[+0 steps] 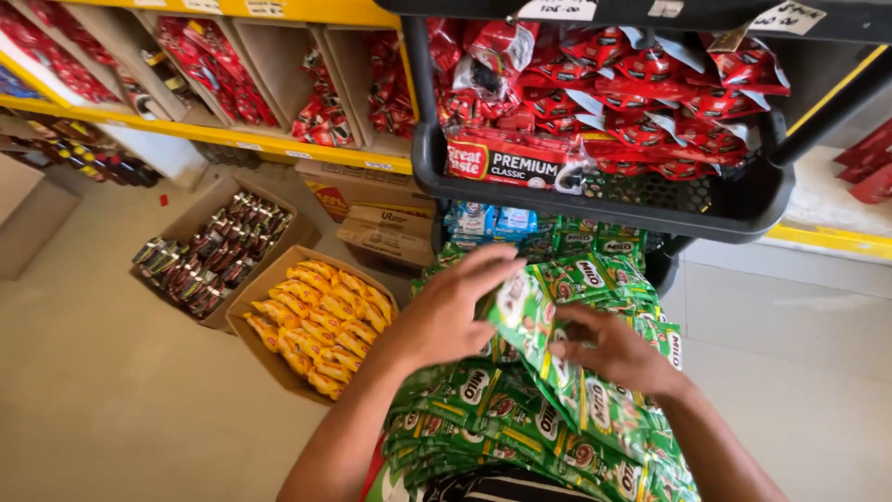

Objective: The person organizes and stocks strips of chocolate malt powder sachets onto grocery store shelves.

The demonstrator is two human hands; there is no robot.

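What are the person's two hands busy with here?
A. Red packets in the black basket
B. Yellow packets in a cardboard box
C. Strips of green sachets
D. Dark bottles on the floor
C: the left hand and right hand both grip the green sachets.

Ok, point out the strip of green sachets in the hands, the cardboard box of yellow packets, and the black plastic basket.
strip of green sachets (522, 311), head view, top sachet.
cardboard box of yellow packets (243, 299), head view, left wall.
black plastic basket (743, 209), head view, front rim.
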